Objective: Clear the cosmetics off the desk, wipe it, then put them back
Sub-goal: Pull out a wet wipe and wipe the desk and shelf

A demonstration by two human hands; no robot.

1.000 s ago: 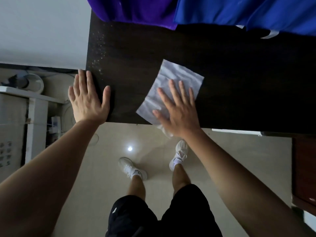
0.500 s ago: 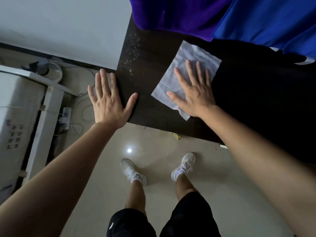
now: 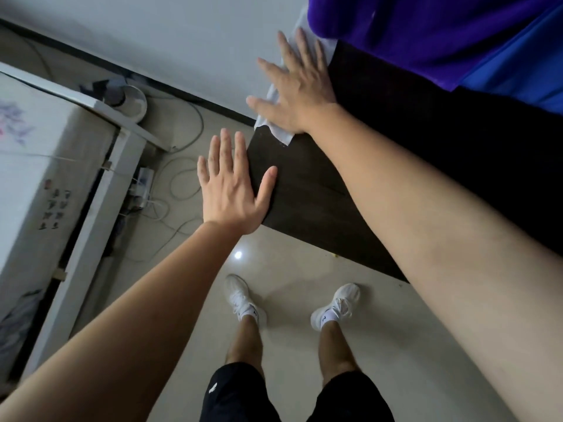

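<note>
The dark wooden desk (image 3: 307, 196) runs from the centre to the right. My right hand (image 3: 300, 86) lies flat, fingers spread, pressing a white wipe (image 3: 278, 134) onto the desk's far left edge. Most of the wipe is hidden under the hand; parts show below the palm and beyond the fingertips. My left hand (image 3: 230, 190) is flat with straight fingers at the desk's near left corner, thumb on the top, fingers past the edge. No cosmetics are in view.
Purple cloth (image 3: 426, 32) and blue cloth (image 3: 524, 71) hang over the desk's far side. A white appliance (image 3: 45, 166) stands at the left, with a power strip (image 3: 141, 184) and loose cables on the tiled floor. A white wall lies behind.
My right hand has slid the wipe leftward and farther back, to the desk's left edge. The view has swung left. My left hand stays at the near left corner.
</note>
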